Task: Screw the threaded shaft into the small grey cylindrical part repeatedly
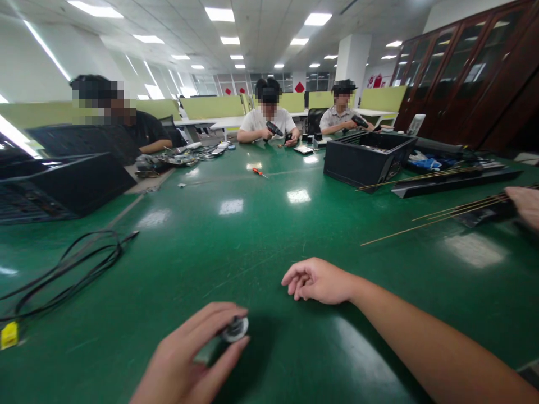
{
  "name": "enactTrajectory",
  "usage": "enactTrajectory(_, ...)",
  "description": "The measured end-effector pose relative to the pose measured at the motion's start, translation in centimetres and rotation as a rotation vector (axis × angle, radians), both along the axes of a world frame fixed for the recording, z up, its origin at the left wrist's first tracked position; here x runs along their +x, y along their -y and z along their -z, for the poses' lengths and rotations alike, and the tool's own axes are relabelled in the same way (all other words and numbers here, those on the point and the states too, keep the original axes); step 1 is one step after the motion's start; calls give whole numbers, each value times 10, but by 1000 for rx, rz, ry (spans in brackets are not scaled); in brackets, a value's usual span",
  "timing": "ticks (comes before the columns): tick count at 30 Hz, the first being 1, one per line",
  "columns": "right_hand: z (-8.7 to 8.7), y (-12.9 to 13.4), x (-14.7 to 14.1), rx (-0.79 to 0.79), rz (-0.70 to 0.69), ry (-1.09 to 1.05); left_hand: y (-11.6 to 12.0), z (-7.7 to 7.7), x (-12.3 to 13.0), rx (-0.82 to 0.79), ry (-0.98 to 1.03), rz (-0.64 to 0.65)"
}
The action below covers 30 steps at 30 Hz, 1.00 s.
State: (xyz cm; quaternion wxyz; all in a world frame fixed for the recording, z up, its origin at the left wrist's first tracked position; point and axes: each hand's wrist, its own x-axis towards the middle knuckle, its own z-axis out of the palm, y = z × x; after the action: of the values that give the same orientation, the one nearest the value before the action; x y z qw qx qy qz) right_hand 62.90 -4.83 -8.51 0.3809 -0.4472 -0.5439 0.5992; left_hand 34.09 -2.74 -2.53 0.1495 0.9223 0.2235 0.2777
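Between the thumb and fingers of my left hand (189, 353) is a small round part (236, 330), with a pale metallic rim and a dark middle; its exact kind does not show. The hand is low over the green tabletop (252, 241), near the front. My right hand (318, 281) is farther forward and to the right, by the table surface. Its fingers are loosely curled and somewhat apart, with nothing visible in them.
Black cables (96, 252) lie at left, near a yellow tag (9, 335). Black computer cases (63, 188) stand at left and another case (357, 160) at back right. A red screwdriver (257, 171) lies mid-table. Thin brass-coloured rods (404, 229) extend from the right. Several people sit around.
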Motion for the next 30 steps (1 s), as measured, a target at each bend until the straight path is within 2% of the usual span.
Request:
enactTrajectory(3, 4, -3, 2, -6, 60, -49, -11, 9, 60, -155, -40, 181)
enactTrajectory(4, 4, -5, 2, -10, 116, -77, -15, 13, 75, -160, -30, 193)
enactTrajectory(6, 5, -8, 3, -26, 273, -126, -23, 20, 91, -173, -4, 140)
enactTrajectory(8, 5, -12, 4, -39, 404, -151, -29, 27, 91, -194, 19, 74)
enactTrajectory(10, 5, -13, 6, -37, 444, -158, -33, 30, 83, -217, 48, 60)
enactTrajectory(14, 1, -8, 6, 64, 375, -85, -34, 33, 72, -247, 146, 79)
enactTrajectory(17, -7, 2, 2, 258, 257, 161, -34, 37, 75, -278, 181, 64)
enactTrajectory(22, -19, 14, -5, 467, 239, 466, -36, 44, 78, -327, 173, 3)
enactTrajectory(30, -19, 16, -7, 576, 289, 551, -38, 44, 76, -343, 170, -23)
